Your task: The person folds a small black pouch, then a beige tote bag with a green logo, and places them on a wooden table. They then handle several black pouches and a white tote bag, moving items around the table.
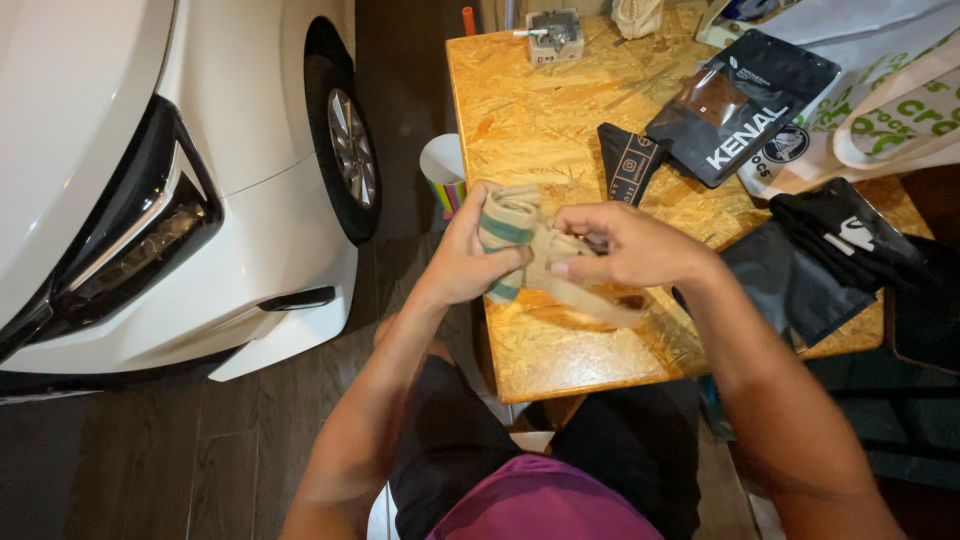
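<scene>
Both my hands hold a beige sock with green stripes (512,228) over the near left part of a chipboard table (540,120). My left hand (462,262) grips the rolled, striped end. My right hand (620,245) pinches the sock's other end, and a loose beige length (600,305) hangs down toward the table's front edge.
On the table lie a small black pouch (630,160), a black packet with a window (740,105), black bags (800,280), a black garment (850,235), a white tote (890,110) and a small box (553,35). A white car (180,150) stands left; a paper cup (443,165) sits beside the table.
</scene>
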